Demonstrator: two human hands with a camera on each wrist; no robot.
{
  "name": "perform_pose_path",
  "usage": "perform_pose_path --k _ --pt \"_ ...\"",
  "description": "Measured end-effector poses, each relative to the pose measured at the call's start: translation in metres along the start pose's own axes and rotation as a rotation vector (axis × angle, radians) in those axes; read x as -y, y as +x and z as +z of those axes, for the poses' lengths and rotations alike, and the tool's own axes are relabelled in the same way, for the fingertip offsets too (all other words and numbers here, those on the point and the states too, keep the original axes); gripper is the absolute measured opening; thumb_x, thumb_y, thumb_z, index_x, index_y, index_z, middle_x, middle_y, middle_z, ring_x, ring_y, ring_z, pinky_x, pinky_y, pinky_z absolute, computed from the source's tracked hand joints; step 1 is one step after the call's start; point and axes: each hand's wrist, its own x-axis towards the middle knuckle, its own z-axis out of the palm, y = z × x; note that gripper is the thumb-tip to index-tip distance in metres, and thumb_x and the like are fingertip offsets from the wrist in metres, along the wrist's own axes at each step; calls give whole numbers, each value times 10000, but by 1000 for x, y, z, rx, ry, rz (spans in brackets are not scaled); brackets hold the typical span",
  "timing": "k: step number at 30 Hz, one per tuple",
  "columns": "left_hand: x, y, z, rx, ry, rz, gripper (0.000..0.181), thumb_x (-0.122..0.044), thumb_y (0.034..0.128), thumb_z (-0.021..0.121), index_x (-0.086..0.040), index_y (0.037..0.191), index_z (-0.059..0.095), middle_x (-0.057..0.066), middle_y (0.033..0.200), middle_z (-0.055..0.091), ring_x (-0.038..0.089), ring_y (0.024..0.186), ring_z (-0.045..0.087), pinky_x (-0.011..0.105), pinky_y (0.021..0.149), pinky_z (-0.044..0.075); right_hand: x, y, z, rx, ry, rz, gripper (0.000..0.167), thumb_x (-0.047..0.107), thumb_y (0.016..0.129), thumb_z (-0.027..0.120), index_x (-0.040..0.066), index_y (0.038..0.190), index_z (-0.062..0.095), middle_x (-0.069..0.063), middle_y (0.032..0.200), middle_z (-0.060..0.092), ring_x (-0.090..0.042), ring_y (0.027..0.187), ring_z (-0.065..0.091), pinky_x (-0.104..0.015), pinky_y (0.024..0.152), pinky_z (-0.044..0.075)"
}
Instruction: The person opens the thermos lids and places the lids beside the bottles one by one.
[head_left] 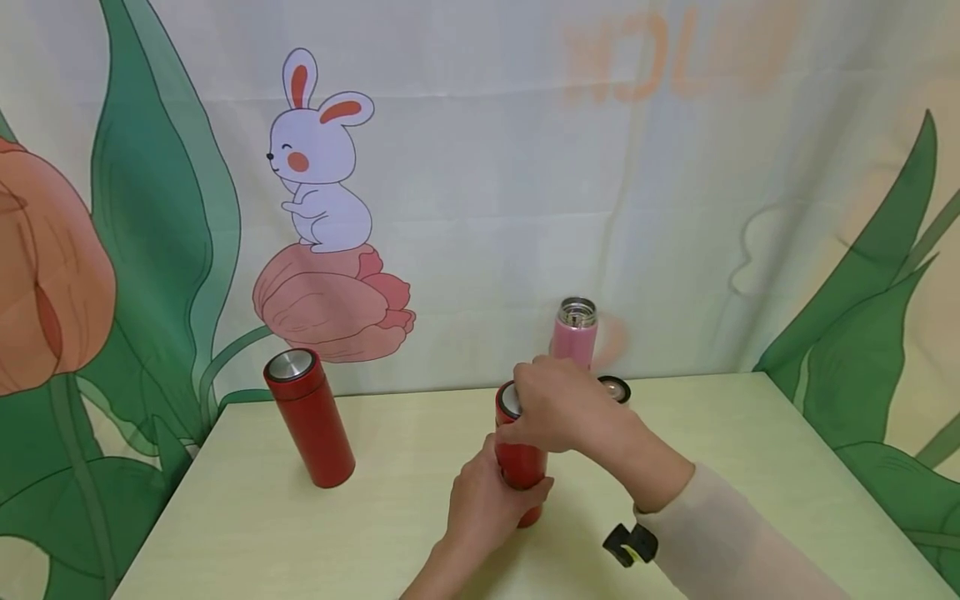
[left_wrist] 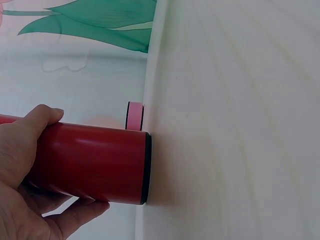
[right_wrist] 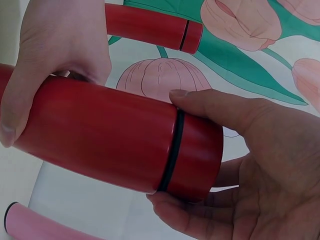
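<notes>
Well inside the side edges of the surface [head_left: 420, 450], a red bottle [head_left: 521, 465] is held upright, clasped lower down by the left hand [head_left: 489, 502] and round its lid [right_wrist: 200, 150] by the right hand [head_left: 558, 406] (a second red bottle [head_left: 318, 429] is set well apart, leftward).

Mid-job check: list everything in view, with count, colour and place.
Table: one, pale yellow, foreground.
Standing flask: one, red, table's left side.
Held flask: one, red, right of standing flask.
Pink flask: one, pink, uncapped, behind held flask.
Lid: one, pink and black, right of pink flask.
Backdrop: one, whitish, behind table; printed rabbit, tulips, leaves.
Black device: one, black, at right wrist.
Sleeve: one, beige, right arm.
Left hand: one, bare, around held flask's body.
Right hand: one, bare, around its top.
</notes>
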Motion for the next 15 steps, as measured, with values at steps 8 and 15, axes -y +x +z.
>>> perform_pose_path --k 8,15 --pt "0 0 -1 -10 14 16 605 -466 800 852 -154 1225 555 -22 1077 733 160 943 698 385 788 580 -1 0 -1 4 -1 -24 415 466 809 847 134 844 602 6 793 578 -183 741 560 -301 590 480" --pt "-1 0 -1 -1 5 16 595 -470 808 844 -158 1227 558 -23 1083 734 159 944 700 386 801 581 -3 -1 -2 23 8 -33 412 451 816 853 121 891 618 -1 832 583 -183 773 563 -308 627 496"
